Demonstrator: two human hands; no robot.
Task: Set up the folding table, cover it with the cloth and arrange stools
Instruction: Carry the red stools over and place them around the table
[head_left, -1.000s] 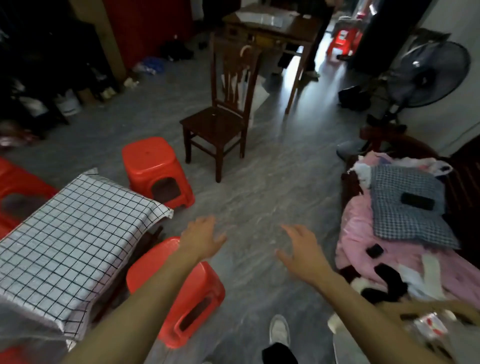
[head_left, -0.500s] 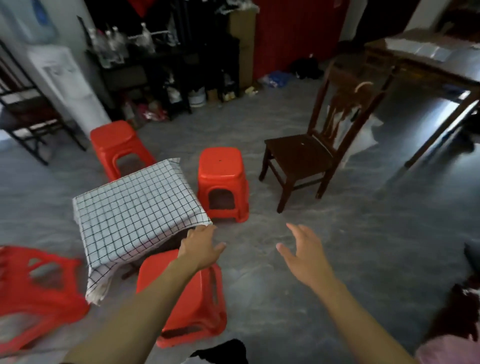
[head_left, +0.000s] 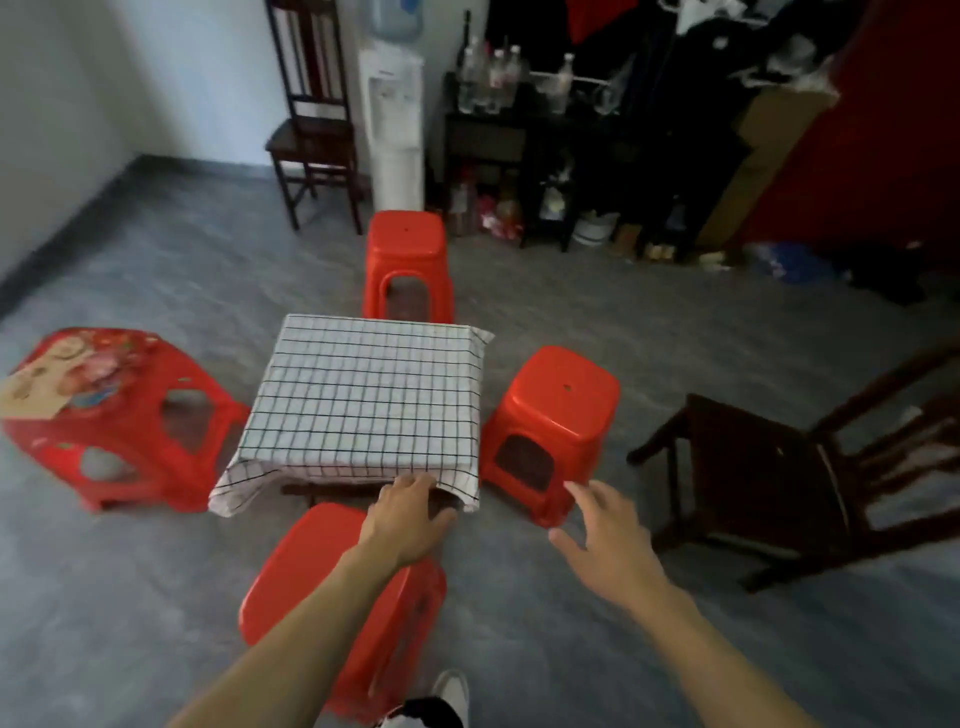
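Observation:
A low table stands in the middle of the floor under a white cloth with a black grid (head_left: 363, 395). Red plastic stools ring it: one behind (head_left: 407, 260), one to the right (head_left: 558, 415), one in front (head_left: 311, 582), and a wider patterned red stool (head_left: 104, 410) on the left. My left hand (head_left: 408, 517) hovers over the front stool, by the cloth's near right corner, fingers relaxed and holding nothing. My right hand (head_left: 605, 540) is spread in the air in front of the right stool, empty.
A dark wooden chair (head_left: 779, 467) stands close on the right. Another dark chair (head_left: 317, 119) and a water dispenser (head_left: 392, 124) are against the back wall, beside a cluttered black shelf (head_left: 571, 145). Grey floor (head_left: 156, 597) surrounds the table.
The view has swung left, bringing the table and all the stools to the centre. Both hands stay raised and empty; the left one now sits at the cloth's near corner.

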